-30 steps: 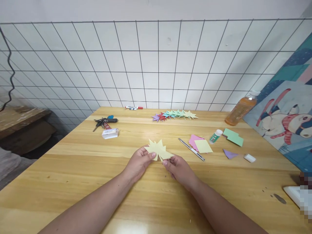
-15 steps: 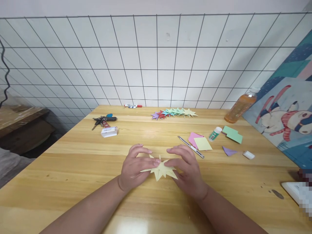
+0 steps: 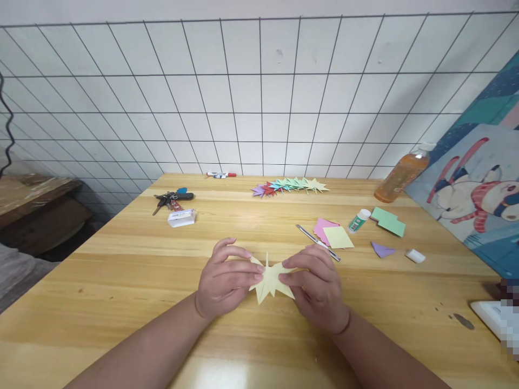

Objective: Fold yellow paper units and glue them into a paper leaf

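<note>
A pale yellow folded paper star [image 3: 269,282] with several sharp points is held between both hands, low over the table. My left hand [image 3: 227,278] pinches its left side, fingertips on the top face and the thumb hidden beneath. On the other side my right hand [image 3: 318,286] grips the right points, its fingers bent over the paper. A grey craft knife [image 3: 312,235] lies just beyond my right hand. Beside the knife are a yellow paper sheet [image 3: 339,237] and pink paper pieces [image 3: 322,228].
Along the wall lie a row of coloured paper stars [image 3: 287,186] and markers [image 3: 221,175]. Keys [image 3: 174,199] and a small white box [image 3: 181,218] are left. To the right are a glue stick [image 3: 359,221], green paper [image 3: 389,222], a purple piece [image 3: 381,249], an eraser [image 3: 416,256] and a bottle [image 3: 403,174].
The fingers of both hands have closed further onto the star's sides. The right hand has shifted slightly right, and the star's top faces the camera a little more.
</note>
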Demonstrator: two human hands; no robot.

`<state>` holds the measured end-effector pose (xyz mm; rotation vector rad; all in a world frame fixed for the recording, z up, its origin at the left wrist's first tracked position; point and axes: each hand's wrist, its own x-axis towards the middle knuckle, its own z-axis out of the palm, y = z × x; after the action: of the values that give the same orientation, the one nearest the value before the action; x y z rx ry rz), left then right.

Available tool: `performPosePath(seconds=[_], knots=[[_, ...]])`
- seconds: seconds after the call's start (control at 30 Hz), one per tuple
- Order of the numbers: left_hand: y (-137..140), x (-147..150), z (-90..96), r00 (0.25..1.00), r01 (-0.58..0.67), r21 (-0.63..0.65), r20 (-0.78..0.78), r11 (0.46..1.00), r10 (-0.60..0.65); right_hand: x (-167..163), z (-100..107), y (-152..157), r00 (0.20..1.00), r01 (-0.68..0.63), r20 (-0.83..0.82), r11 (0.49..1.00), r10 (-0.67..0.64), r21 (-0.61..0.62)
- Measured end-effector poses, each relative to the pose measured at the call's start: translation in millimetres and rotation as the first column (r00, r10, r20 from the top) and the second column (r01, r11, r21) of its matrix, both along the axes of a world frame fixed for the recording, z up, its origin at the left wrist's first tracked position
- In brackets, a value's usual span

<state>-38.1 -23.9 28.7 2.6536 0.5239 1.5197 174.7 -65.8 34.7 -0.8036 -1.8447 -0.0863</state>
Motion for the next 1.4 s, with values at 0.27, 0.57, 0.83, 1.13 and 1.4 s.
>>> performPosePath(seconds=[0.27,0.57,0.83,1.13,1.4], knots=[[1.6,0.5,1.6,0.999,-0.015,-0.002,-0.035,1.000,0.015,0.5,-1.1,0.6,0.991,-0.074,0.106,0.993,0.084,-0.087],[2.4,-0.1,-0.7,0.998,-0.061,-0.012,0.026,0.998,0.061,1.1,0.8,0.0,0.998,-0.052,0.033,0.998,0.053,-0.026],[0.6,-1.6,-2.4,0.988,-0.130,0.045,0.085,0.990,0.126,4.1,-1.0,3.5,0.998,0.011,0.065,1.000,-0.010,-0.023],[0.3,3.3,-0.7,0.994,-0.106,-0.012,0.005,0.994,0.106,4.7,3.9,1.1,0.995,0.054,0.076,0.998,-0.057,0.045],[2.4,-0.2,-3.9,0.993,-0.115,0.045,0.021,0.992,0.114,3.7,2.1,1.0,0.996,-0.005,0.085,1.000,0.005,0.000]])
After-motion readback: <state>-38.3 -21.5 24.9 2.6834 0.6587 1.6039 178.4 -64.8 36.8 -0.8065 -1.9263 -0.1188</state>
